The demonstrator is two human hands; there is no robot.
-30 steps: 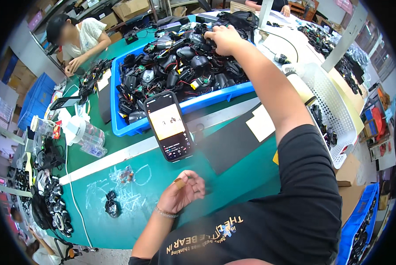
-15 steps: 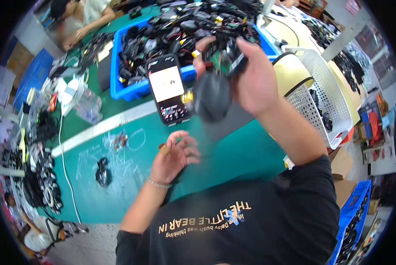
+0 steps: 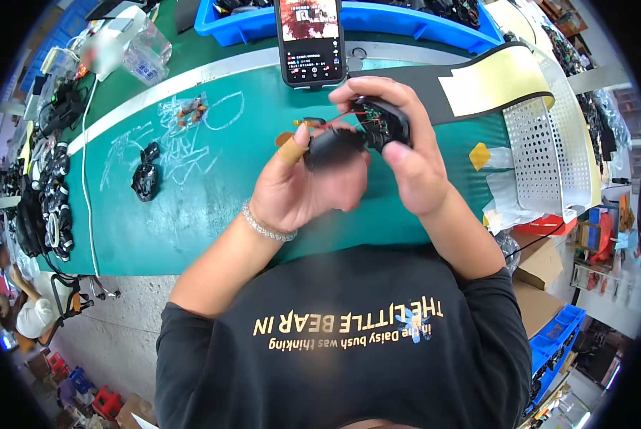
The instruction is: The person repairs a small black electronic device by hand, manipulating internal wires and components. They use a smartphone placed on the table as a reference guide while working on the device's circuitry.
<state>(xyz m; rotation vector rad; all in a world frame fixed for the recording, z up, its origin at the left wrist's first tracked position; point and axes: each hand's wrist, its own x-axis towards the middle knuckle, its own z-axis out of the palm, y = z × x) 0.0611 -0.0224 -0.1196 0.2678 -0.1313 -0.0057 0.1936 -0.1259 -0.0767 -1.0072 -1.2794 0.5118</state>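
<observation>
An opened black computer mouse is held in front of my chest, its two halves apart and joined by thin red wires. My right hand grips the half with the green circuit board, fingers over its top and thumb beneath. The rounded black cover rests in my left hand, between the thumb and the fingers, which are partly blurred. Yellowish tape wraps my left thumb. Beside the cover, a small yellow-and-black part sits at the end of the wires.
Beyond my hands a phone stands upright before a blue bin of black parts. On the green table lie a black piece and a small plastic bag. A white perforated basket is at right.
My right hand has come down from near the bin with the mouse. My left hand, open before, has risen and taken hold of the cover. The view has tilted down toward my body.
</observation>
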